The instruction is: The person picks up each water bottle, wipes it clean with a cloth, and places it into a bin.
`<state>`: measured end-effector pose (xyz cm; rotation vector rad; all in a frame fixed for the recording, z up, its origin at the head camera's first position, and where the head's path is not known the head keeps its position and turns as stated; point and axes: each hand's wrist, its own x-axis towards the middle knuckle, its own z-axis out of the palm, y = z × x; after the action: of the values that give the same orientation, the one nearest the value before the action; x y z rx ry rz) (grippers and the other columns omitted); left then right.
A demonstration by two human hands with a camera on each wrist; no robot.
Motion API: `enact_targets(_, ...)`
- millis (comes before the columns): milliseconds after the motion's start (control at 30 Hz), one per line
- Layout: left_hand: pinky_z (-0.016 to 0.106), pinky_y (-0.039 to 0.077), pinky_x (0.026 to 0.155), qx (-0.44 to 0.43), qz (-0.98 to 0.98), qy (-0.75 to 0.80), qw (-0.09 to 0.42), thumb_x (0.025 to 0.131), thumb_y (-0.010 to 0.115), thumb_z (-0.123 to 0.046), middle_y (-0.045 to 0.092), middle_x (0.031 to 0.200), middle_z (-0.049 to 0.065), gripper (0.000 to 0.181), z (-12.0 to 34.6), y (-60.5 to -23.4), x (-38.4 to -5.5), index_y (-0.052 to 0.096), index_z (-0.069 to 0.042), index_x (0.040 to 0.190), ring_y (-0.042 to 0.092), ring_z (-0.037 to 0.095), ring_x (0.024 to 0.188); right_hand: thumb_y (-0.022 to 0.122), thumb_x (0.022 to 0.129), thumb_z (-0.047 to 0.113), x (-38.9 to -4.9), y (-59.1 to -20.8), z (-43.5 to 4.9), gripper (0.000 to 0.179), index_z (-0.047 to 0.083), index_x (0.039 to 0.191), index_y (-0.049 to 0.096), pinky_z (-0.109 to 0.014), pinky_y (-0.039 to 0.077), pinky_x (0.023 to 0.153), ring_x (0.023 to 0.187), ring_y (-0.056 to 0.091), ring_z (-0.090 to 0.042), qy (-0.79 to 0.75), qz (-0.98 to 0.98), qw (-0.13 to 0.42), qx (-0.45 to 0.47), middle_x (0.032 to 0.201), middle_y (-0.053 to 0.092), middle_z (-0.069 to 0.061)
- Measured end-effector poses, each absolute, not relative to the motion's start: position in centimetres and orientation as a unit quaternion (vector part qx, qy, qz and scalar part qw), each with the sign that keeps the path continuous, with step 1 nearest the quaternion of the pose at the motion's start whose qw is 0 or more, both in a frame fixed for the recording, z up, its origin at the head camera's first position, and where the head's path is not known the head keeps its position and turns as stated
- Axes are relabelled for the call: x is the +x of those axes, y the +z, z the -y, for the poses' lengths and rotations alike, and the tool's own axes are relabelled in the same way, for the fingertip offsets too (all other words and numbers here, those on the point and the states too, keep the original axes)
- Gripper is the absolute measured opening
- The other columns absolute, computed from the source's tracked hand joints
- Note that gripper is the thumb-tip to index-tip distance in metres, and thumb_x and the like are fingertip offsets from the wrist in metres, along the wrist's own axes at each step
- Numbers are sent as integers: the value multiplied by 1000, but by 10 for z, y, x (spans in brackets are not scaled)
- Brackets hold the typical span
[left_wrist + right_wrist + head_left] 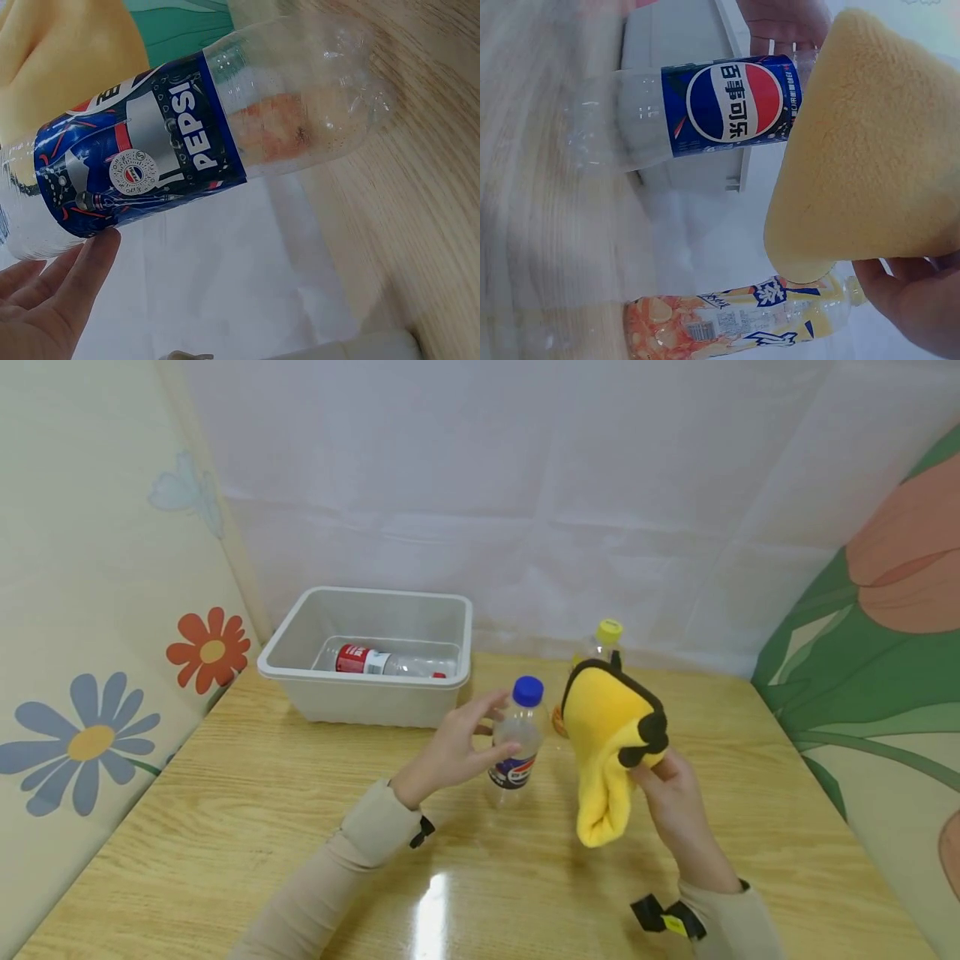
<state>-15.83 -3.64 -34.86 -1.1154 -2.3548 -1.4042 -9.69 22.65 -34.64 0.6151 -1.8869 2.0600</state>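
A clear Pepsi bottle (514, 770) with a blue cap and blue label stands upright at mid-table. My left hand (459, 745) is at its left side, thumb and fingers spread around the upper part; in the left wrist view, straight fingertips (105, 244) lie right at the label's edge. My right hand (678, 802) pinches a folded yellow cloth (609, 727) with dark trim, raised to the right of the Pepsi bottle. Behind the cloth, partly hidden, stands a yellow-capped drink bottle (609, 632); the right wrist view shows its orange-patterned label (720, 322).
A pale grey plastic bin (375, 689) stands at the back left of the wooden table (247, 827). Inside it lies a clear bottle with a red label (360, 660). A white cloth backdrop (480, 510) hangs behind, with flower-patterned panels (75, 610) at both sides.
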Motion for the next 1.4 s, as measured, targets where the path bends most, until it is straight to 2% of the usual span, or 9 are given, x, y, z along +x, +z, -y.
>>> enact_targets(167, 35, 54, 78, -377, 791, -472, 94, 81, 69, -14, 50, 122, 21, 65, 35, -351, -158, 36, 5, 133, 55, 29, 102, 44, 85, -17, -99, -344, -224, 40, 11, 102, 66, -17, 49, 71, 85, 57, -8, 722, 628, 147, 251, 94, 64, 2)
enact_targets(367, 25, 53, 78, -378, 793, -466, 105, 80, 70, -14, 51, 122, 21, 64, 36, -352, -157, 37, 6, 131, 56, 28, 102, 47, 85, -15, -103, -343, -216, 37, 12, 101, 66, -17, 49, 69, 83, 58, -8, 708, 630, 159, 274, 93, 65, 3)
enact_targets(600, 31, 54, 78, -376, 791, -471, 103, 81, 69, -14, 51, 122, 22, 63, 36, -352, -156, 37, 8, 130, 55, 29, 102, 50, 86, -12, -106, -342, -209, 33, 14, 101, 66, -17, 50, 66, 79, 58, -8, 688, 650, 169, 276, 91, 64, 3)
enact_targets(767, 29, 54, 77, -377, 792, -469, 107, 80, 70, -14, 51, 121, 22, 63, 36, -351, -155, 38, 9, 129, 56, 29, 101, 50, 85, -12, -110, -342, -204, 34, 13, 101, 66, -17, 50, 67, 80, 59, -8, 683, 648, 174, 289, 92, 64, 3)
enact_targets(1000, 37, 55, 76, -374, 787, -479, 108, 79, 71, -12, 52, 120, 23, 63, 37, -351, -155, 39, 9, 129, 56, 30, 100, 51, 83, -14, -112, -343, -196, 35, 15, 96, 67, -16, 50, 63, 74, 59, -6, 674, 656, 179, 289, 86, 65, 5)
enact_targets(1267, 32, 55, 75, -383, 785, -473, 116, 79, 71, -13, 53, 119, 22, 63, 36, -351, -156, 39, 8, 128, 57, 29, 99, 50, 83, -14, -112, -344, -192, 38, 18, 97, 66, -16, 50, 62, 73, 58, -6, 669, 666, 168, 283, 85, 64, 6)
enact_targets(1400, 29, 55, 75, -383, 786, -470, 122, 78, 72, -13, 53, 118, 23, 63, 36, -352, -157, 40, 8, 128, 57, 29, 99, 53, 87, -7, -112, -345, -190, 31, 18, 100, 65, -17, 50, 63, 74, 58, -5, 669, 666, 155, 291, 86, 63, 6)
